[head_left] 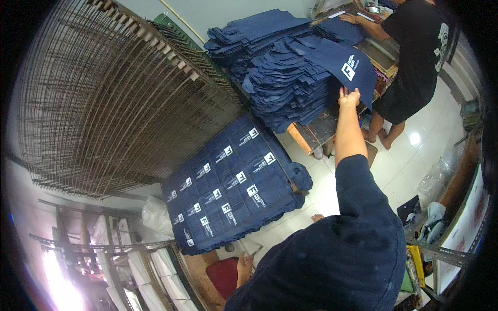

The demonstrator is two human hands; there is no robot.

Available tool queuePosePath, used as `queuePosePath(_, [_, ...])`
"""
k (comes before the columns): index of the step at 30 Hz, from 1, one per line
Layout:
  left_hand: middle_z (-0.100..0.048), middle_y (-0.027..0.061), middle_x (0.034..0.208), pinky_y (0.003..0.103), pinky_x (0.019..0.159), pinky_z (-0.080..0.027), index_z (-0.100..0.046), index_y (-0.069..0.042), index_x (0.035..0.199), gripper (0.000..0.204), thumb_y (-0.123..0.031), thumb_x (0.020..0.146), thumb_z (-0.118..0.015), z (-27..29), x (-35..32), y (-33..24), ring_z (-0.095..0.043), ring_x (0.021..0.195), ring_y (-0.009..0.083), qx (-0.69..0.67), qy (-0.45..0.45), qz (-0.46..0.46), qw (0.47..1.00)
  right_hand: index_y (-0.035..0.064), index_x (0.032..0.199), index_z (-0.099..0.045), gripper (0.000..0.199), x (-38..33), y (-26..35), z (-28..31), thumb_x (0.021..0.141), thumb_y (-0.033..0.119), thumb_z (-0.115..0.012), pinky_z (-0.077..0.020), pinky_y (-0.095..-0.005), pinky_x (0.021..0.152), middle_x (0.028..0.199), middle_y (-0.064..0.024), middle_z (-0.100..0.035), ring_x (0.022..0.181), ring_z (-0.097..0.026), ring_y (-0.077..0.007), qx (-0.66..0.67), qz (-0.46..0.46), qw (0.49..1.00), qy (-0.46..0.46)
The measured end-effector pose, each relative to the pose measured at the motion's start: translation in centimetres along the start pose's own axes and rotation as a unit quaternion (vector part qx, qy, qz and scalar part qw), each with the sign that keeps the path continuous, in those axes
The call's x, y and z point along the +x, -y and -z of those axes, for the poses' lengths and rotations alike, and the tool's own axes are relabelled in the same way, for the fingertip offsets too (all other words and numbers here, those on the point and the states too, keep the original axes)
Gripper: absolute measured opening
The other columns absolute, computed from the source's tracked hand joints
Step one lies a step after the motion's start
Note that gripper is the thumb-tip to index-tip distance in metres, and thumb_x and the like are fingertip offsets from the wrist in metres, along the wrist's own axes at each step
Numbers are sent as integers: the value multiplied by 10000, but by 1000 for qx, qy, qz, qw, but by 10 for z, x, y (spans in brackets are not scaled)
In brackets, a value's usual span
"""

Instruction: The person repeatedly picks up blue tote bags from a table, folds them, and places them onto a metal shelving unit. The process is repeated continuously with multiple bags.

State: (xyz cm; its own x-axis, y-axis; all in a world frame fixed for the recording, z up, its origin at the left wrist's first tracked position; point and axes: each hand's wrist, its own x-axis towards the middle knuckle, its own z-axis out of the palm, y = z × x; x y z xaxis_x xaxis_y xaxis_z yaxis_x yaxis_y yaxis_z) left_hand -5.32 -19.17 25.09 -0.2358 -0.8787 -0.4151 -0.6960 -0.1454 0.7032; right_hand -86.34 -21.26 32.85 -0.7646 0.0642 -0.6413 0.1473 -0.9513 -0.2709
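Note:
My right hand (349,97) reaches far forward, its fingers closed on the near edge of a dark blue fabric piece (358,62) with a white print. Part of that piece rests against a tall stack of dark blue fabric pieces (290,78). My left hand (244,265) is low by my side, close to a dark red object (223,276); its fingers are too small and unclear to read. Left of me, rows of printed dark blue pieces (240,178) lie on the lower level of a drying rack.
Raised wire rack shelves (104,98) fill the upper left. A co-worker in black (415,52) stands at the far right, a hand on the worktable's fabric. A wooden table corner (306,137) juts over the white tiled floor (415,137). Metal shelving (446,254) stands at lower right.

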Motion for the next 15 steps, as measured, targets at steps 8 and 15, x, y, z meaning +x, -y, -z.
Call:
queuePosePath(8, [-672,127,940,329,772,-494,-495,-14,1238,489,-242,831,-643,27,-44,40,-640,880,222,191,-20,10,981,-25,986,-498,312,-96,76,-65,847,240,-586,-488,-368,546,890,-127,-557,682,-572,-223,-358,396,835,132])
queuePosePath(15, [-664,145,977,337,781,-490,-502,-32,1246,521,-329,840,-640,1,-4,-69,-637,859,242,-29,-148,-70,986,83,1370,-416,580,-258,53,-111,825,138,-607,-426,-341,922,1247,-170,-438,1086,-499,-262,-417,338,638,552])
